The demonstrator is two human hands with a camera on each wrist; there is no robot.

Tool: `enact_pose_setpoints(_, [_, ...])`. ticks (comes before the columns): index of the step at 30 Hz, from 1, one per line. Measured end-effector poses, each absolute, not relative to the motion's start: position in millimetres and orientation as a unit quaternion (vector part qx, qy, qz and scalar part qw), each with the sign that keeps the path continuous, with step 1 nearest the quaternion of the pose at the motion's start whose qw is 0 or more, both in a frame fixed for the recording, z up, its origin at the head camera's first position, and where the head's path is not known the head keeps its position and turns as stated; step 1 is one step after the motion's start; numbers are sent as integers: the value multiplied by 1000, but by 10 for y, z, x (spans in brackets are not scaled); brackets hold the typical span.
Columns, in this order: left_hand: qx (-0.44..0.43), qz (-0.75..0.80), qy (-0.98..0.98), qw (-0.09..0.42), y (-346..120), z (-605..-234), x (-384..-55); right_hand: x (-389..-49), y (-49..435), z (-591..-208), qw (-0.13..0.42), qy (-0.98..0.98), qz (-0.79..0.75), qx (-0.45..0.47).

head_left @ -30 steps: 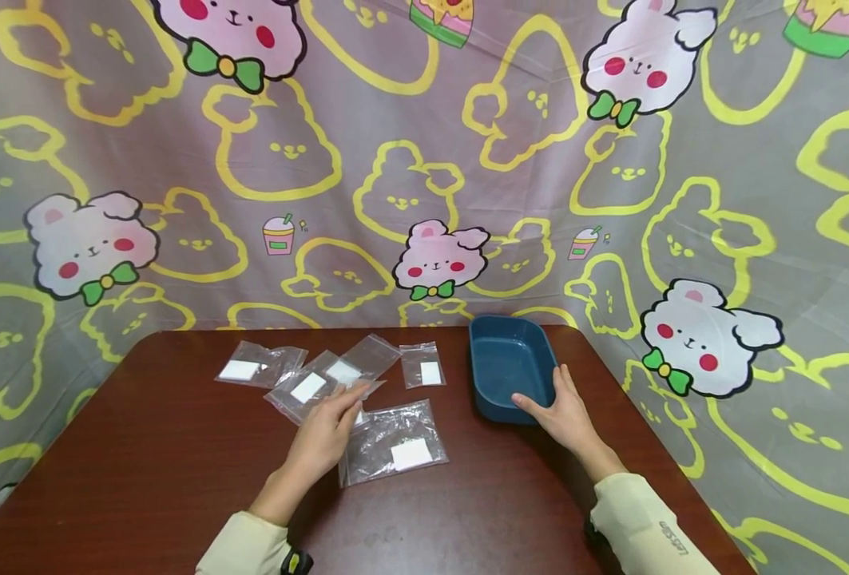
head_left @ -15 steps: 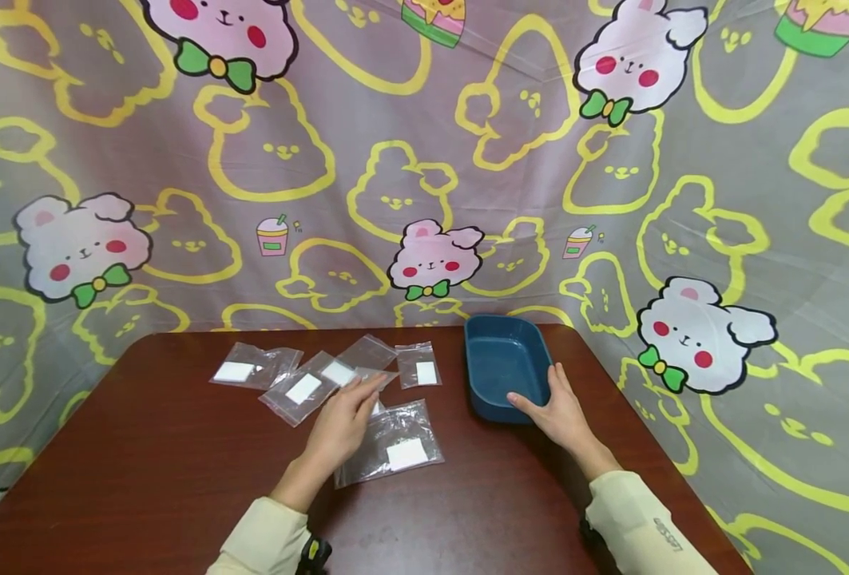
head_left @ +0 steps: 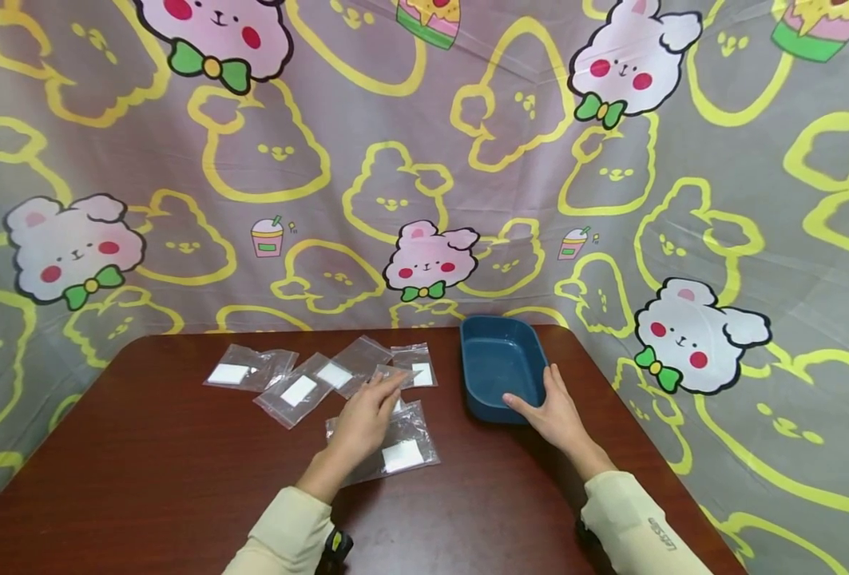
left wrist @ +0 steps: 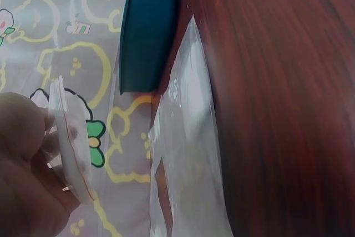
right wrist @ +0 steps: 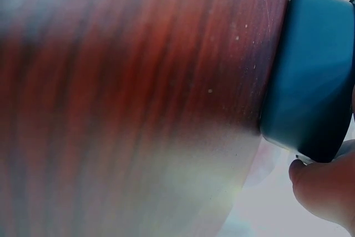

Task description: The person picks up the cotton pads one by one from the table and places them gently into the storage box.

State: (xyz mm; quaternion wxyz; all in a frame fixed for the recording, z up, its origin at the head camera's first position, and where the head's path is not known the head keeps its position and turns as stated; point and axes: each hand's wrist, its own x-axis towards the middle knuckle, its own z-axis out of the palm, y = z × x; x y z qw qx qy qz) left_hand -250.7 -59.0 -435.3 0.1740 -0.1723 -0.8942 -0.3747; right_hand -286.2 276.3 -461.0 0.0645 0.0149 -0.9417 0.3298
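My left hand (head_left: 363,419) pinches a small clear zip bag (left wrist: 69,137) by its edge, raised over the other bags. Its zip strip shows in the left wrist view. Beneath that hand lies a larger clear bag with a white label (head_left: 402,455), partly hidden by the hand. My right hand (head_left: 561,411) rests at the near right corner of a deep blue tray (head_left: 496,411), thumb at the near rim and outstretched fingers along the right side. No bag shows inside the tray.
Several more clear bags with white labels lie in a loose row behind the left hand, among them a left one (head_left: 228,374) and a small one (head_left: 422,374) near the tray. A patterned curtain (head_left: 424,192) rises behind the brown table (head_left: 151,463).
My left hand has carried the small zip bag rightward, away from the overlapping bags and toward the tray. The right hand stays at the tray's corner.
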Motion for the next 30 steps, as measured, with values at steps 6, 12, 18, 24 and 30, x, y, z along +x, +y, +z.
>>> enact_pose_setpoints(6, [-190, -374, -890, 181, -419, -4313, -2535, -2852, 2774, -4615, 63, -940, 334, 13])
enact_pose_setpoints(12, [-198, -377, -887, 178, -265, -4255, -2584, -2867, 2763, -4618, 68, -939, 336, 10])
enact_pose_setpoints(18, [-212, -371, -885, 187, -132, -4210, -2622, -2876, 2750, -4630, 71, -941, 332, 10])
enact_pose_setpoints(24, [-213, -371, -884, 186, -12, -4168, -2659, -2894, 2750, -4646, 73, -940, 333, 8])
enact_pose_setpoints(30, [-208, -363, -891, 180, 120, -4150, -2700, -2890, 2755, -4645, 73, -941, 330, 6])
